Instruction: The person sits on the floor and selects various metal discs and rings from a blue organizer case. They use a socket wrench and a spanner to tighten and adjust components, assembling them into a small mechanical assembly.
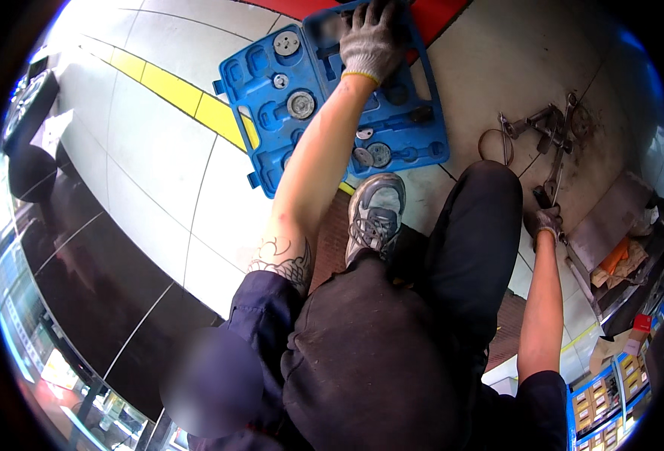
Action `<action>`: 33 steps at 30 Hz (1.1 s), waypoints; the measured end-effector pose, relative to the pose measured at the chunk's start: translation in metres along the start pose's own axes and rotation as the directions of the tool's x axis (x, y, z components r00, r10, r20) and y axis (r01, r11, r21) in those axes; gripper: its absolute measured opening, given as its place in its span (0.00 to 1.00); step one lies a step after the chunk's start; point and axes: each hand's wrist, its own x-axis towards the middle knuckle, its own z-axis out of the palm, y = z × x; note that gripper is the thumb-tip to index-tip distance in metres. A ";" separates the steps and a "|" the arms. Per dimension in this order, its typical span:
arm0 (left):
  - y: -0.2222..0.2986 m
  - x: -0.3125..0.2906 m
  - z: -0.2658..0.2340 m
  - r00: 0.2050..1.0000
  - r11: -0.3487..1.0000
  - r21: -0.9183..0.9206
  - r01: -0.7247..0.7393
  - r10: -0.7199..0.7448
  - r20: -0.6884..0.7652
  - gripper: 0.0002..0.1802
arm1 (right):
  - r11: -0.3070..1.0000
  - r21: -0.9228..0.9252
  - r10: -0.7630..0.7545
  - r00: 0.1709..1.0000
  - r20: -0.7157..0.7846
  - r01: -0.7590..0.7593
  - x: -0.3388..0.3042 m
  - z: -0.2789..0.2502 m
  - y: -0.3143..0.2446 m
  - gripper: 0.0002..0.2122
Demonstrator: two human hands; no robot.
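Note:
My left hand (371,43), in a grey knit glove with dark fingers, reaches over the far part of an opened blue tool case (263,126). Its fingers are stretched out over the case; what lies beneath them is hidden. Round metal discs sit in the molded recesses, among them a large disc (300,104) and a smaller one (286,43). Low at the right, my gloved right hand (546,221) is closed around the dark handle (542,198) of a metal tool on the floor. Several metal tools (546,129) lie just beyond it.
A thin metal ring (495,146) lies near the tools. My shoe (377,212) stands close to the case's near edge. On the right is a metal bin (610,218) with an orange cloth (615,255). Yellow tape (173,89) crosses the tiles, and a dark panel (95,263) stands at left.

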 end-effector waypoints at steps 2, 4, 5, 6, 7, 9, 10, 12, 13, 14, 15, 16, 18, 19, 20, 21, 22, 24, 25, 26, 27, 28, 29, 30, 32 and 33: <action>0.001 0.016 -0.014 0.990 0.999 0.023 0.037 -0.040 0.137 0.31 | 1.000 0.016 -0.008 1.000 -0.007 0.008 -0.002 0.003 0.001 0.36; 0.003 0.034 -0.020 0.963 0.999 -0.019 0.047 -0.040 0.266 0.30 | 0.992 0.125 0.028 1.000 0.009 -0.029 0.037 0.019 0.021 0.42; 0.003 0.041 -0.018 0.956 0.998 -0.061 0.008 0.010 0.294 0.31 | 0.982 0.181 0.050 0.999 0.017 -0.052 0.051 0.023 0.033 0.45; 0.002 0.042 -0.018 0.953 0.998 -0.066 -0.004 0.024 0.302 0.31 | 0.987 0.156 0.038 0.999 0.007 -0.039 0.045 0.022 0.029 0.44; -0.005 0.042 -0.025 0.949 0.999 -0.050 -0.015 0.030 0.313 0.31 | 0.991 0.134 0.006 1.000 0.006 -0.006 0.025 0.013 0.013 0.44; -0.014 0.037 -0.015 0.955 0.998 0.001 -0.064 0.061 0.289 0.30 | 0.995 0.099 -0.009 1.000 -0.006 0.009 -0.005 -0.003 -0.001 0.43; -0.007 0.035 -0.011 0.967 0.997 0.033 -0.067 0.057 0.250 0.27 | 0.996 0.090 0.005 1.000 -0.012 -0.004 -0.014 -0.008 -0.003 0.43; -0.004 0.032 -0.005 0.968 1.000 -0.029 -0.002 0.009 0.251 0.24 | 0.996 0.084 0.004 1.000 -0.001 -0.004 -0.019 -0.016 -0.002 0.43; -0.005 0.029 -0.002 0.978 0.999 -0.038 -0.007 0.014 0.206 0.22 | 0.996 0.087 -0.010 1.000 0.015 0.009 -0.020 -0.019 0.000 0.43; -0.007 0.027 0.000 0.987 0.999 -0.048 -0.011 0.019 0.161 0.21 | 0.996 0.089 -0.025 0.999 0.031 0.022 -0.019 -0.021 0.001 0.43; -0.009 0.024 0.002 0.993 0.998 -0.056 -0.015 0.021 0.115 0.19 | 0.996 0.087 -0.014 0.999 0.032 0.012 -0.016 -0.018 0.001 0.43; -0.010 0.019 0.005 0.996 0.994 -0.106 0.002 0.008 0.093 0.19 | 0.996 0.085 -0.005 0.999 0.032 0.002 -0.010 -0.012 0.001 0.43; -0.011 0.008 0.005 0.998 0.980 -0.195 0.034 -0.024 0.053 0.17 | 0.996 0.093 0.004 1.000 0.017 -0.005 -0.008 -0.009 -0.001 0.42; -0.015 0.000 0.005 0.999 0.985 -0.169 0.032 -0.026 0.035 0.16 | 0.995 0.103 0.006 1.000 0.002 -0.006 -0.012 -0.009 -0.001 0.42; -0.018 -0.008 0.004 0.999 0.989 -0.142 0.030 -0.028 0.016 0.15 | 0.994 0.112 0.007 1.000 -0.014 -0.005 -0.014 -0.009 -0.002 0.41; -0.019 -0.010 0.004 1.000 0.992 -0.124 0.025 -0.026 -0.006 0.15 | 0.994 0.107 0.006 1.000 -0.012 -0.005 -0.007 -0.003 0.002 0.42; -0.014 -0.009 -0.002 1.000 0.995 -0.102 0.025 -0.024 0.013 0.14 | 0.995 0.100 0.009 1.000 -0.015 -0.008 0.003 0.003 0.008 0.42; -0.016 -0.010 -0.020 0.998 0.999 -0.035 0.029 -0.027 0.057 0.13 | 0.996 0.093 0.005 1.000 -0.010 -0.004 0.010 0.006 0.008 0.43; -0.031 -0.011 -0.020 0.998 0.999 -0.048 0.025 -0.022 0.051 0.12 | 0.996 0.092 0.001 1.000 -0.004 0.000 -0.005 -0.002 0.000 0.44; -0.042 -0.017 -0.021 0.997 0.996 -0.067 0.067 -0.065 0.030 0.12 | 0.996 0.090 -0.005 1.000 0.001 0.005 -0.014 -0.007 -0.007 0.44; -0.042 -0.018 -0.026 0.995 0.990 -0.099 0.102 -0.101 0.008 0.12 | 0.996 0.086 -0.004 1.000 0.003 0.003 -0.014 -0.009 -0.005 0.46; -0.038 -0.019 -0.033 0.991 0.982 -0.136 0.134 -0.136 -0.009 0.13 | 0.997 0.082 0.003 1.000 0.008 -0.004 -0.011 -0.008 -0.001 0.48; -0.034 -0.023 -0.042 0.983 0.989 -0.136 0.063 -0.085 -0.162 0.12 | 0.997 0.078 0.009 1.000 0.013 -0.010 -0.009 -0.008 0.003 0.50; -0.045 -0.027 -0.042 0.981 0.992 -0.052 0.118 -0.124 -0.150 0.10 | 0.998 0.069 -0.007 1.000 -0.002 0.007 -0.005 -0.003 -0.002 0.50; -0.044 -0.050 -0.057 0.972 0.979 -0.134 0.156 -0.176 -0.157 0.09 | 0.999 0.046 0.014 0.999 -0.038 -0.012 0.009 0.009 0.006 0.50; -0.042 -0.065 -0.064 0.961 0.967 -0.154 0.204 -0.228 -0.157 0.09 | 0.999 0.045 0.015 0.998 -0.054 -0.013 0.012 0.008 0.009 0.49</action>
